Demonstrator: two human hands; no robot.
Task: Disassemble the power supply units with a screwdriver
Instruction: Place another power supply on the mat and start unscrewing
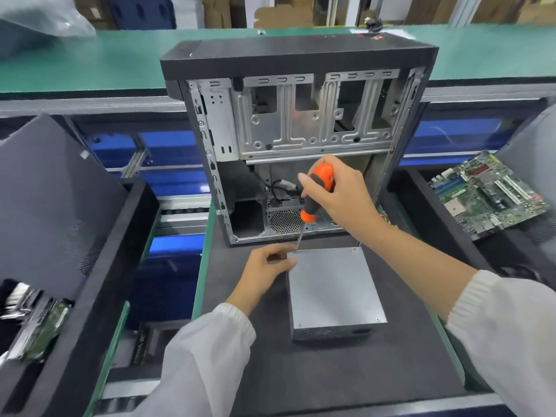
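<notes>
Power supply unit (335,291), a grey metal box, sits mid-mat (346,371), bare mat toward the near edge. Left hand (267,266) grips its far-left corner. Right hand (337,191) grasps the orange screwdriver (317,194), tip on that corner. Behind, at the mat's far edge, stands an open computer case (301,121).

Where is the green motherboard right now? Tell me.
In the head view, the green motherboard lies at the right edge in a black tray, right of the open computer case.
</notes>
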